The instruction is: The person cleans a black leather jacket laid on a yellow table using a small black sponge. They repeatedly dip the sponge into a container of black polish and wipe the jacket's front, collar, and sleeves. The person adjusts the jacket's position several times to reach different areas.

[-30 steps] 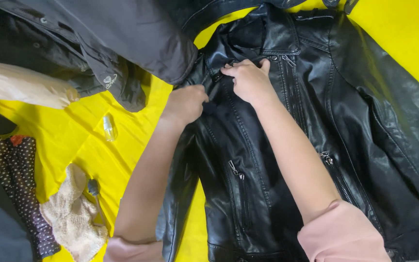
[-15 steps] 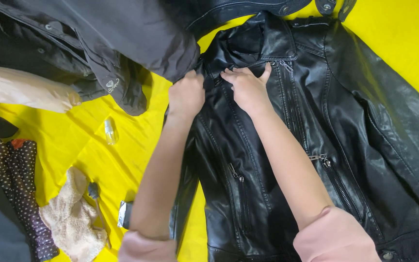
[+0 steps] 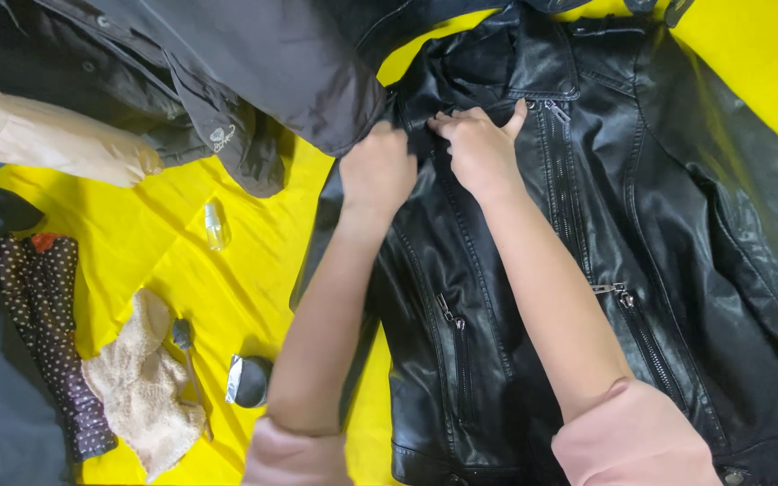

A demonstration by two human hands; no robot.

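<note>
**Both hands at the collar of a black leather jacket on a crowded yellow surface**

The black leather jacket [image 3: 587, 270] lies front-up on the right of the yellow sheet [image 3: 182, 270], collar at the far end. The left hand [image 3: 378, 169] grips the front edge near the collar, fingers curled under and hidden, so their exact hold cannot be told. The right hand [image 3: 479, 148] rests flat just beside it, fingers pressed together on the leather, thumb out.

The likely trouble is judged to be crowding: the dark grey jacket [image 3: 254, 81] overlaps the collar area at the far left, and a tug could drag its sleeve along. The slick leather may also slip or crease under an uneven pull.

To the left lie a small clear bottle [image 3: 215, 225], a spoon [image 3: 184, 337], a cream knit cloth [image 3: 141, 387], a dotted dark garment [image 3: 47, 324] and a small dark tin [image 3: 249, 380]. Whether the sheet covers a desk, bed or floor cannot be told; no more of the room shows.
</note>
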